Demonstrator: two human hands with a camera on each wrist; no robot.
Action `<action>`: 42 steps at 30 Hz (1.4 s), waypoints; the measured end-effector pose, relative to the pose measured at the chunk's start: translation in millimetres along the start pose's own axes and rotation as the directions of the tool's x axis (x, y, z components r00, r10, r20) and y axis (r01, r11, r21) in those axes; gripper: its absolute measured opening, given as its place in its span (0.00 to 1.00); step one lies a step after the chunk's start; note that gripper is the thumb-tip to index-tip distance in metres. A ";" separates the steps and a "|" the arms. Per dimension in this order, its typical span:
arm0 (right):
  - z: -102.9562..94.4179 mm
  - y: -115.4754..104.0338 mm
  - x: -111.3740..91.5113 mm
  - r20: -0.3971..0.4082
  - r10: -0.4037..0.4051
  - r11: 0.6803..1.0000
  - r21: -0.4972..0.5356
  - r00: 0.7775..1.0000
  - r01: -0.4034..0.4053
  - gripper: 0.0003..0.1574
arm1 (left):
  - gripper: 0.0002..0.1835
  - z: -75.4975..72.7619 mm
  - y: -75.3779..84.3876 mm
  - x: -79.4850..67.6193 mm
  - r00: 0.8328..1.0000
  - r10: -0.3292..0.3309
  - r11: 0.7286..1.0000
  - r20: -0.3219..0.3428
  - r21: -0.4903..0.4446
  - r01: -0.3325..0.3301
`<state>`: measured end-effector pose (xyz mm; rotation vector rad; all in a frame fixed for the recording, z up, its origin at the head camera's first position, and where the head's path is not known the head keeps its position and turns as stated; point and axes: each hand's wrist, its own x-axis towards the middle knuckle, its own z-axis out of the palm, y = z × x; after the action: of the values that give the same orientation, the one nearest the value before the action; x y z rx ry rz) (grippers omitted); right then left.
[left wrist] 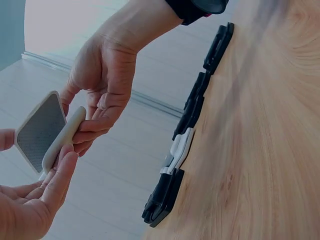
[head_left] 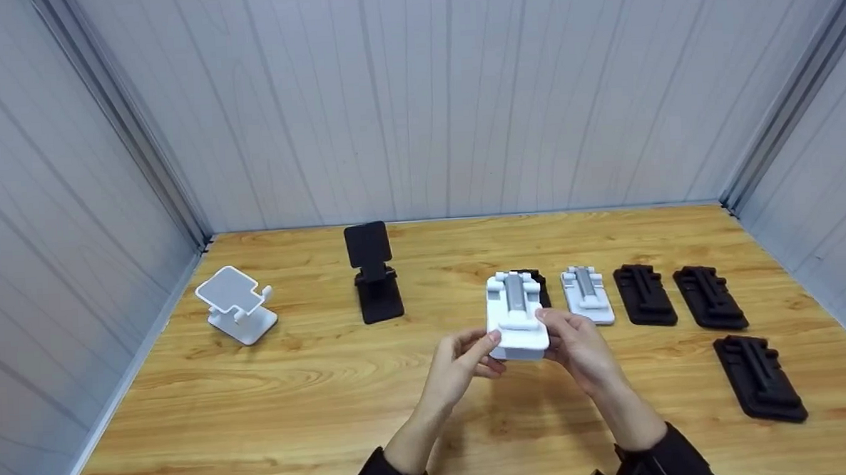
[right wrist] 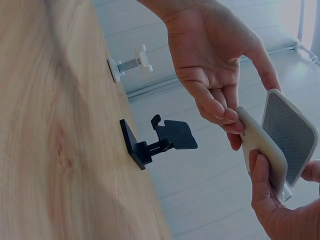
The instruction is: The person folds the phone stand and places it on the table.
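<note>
A white folding phone stand [head_left: 518, 312] is held up above the table between both hands. On its left side my left hand [head_left: 458, 364] grips it, thumb on the face and fingers beneath. My right hand [head_left: 578, 348] grips the opposite side the same way. In the right wrist view the stand's grey-padded plate [right wrist: 290, 131] is tilted a little away from its rounded base [right wrist: 265, 150], with a narrow gap between them. The left wrist view shows the pad [left wrist: 42, 132] from the other side. Behind the held stand, a folded black stand [head_left: 541, 282] is mostly hidden.
At the left stand an unfolded white stand [head_left: 237, 303] and an unfolded black stand [head_left: 374, 272]. To the right lie a folded white stand [head_left: 587, 294] and folded black stands [head_left: 645, 295], [head_left: 711, 298], [head_left: 760, 378]. Pale panel walls [head_left: 417, 102] enclose the wooden table [head_left: 260, 430].
</note>
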<state>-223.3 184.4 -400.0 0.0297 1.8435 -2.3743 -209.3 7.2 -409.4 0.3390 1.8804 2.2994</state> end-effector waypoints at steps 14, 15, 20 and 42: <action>-1.2 6.0 3.9 0.060 -0.032 0.999 0.004 0.998 0.032 0.18 | 0.14 -0.8 -1.9 0.7 0.999 -0.013 1.000 -0.038 -0.015 0.013; -1.1 6.5 4.0 0.063 -0.034 0.999 0.003 0.997 0.034 0.18 | 0.14 -0.8 -3.1 0.7 0.999 -0.014 1.000 -0.043 -0.018 0.013; -2.4 9.4 4.0 0.058 -0.022 0.999 -0.022 0.998 0.023 0.21 | 0.16 -2.6 -6.8 1.3 0.999 -0.037 0.999 -0.030 -0.017 0.037; -80.7 9.9 -11.2 0.053 0.092 0.950 -0.304 0.994 -0.072 0.31 | 0.14 -127.5 7.3 59.1 0.875 0.473 0.289 -0.106 0.956 -0.041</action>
<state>-216.5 261.0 -428.6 -0.0040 2.1063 -1.9913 -300.3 -99.5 -421.6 0.3398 3.4825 1.0284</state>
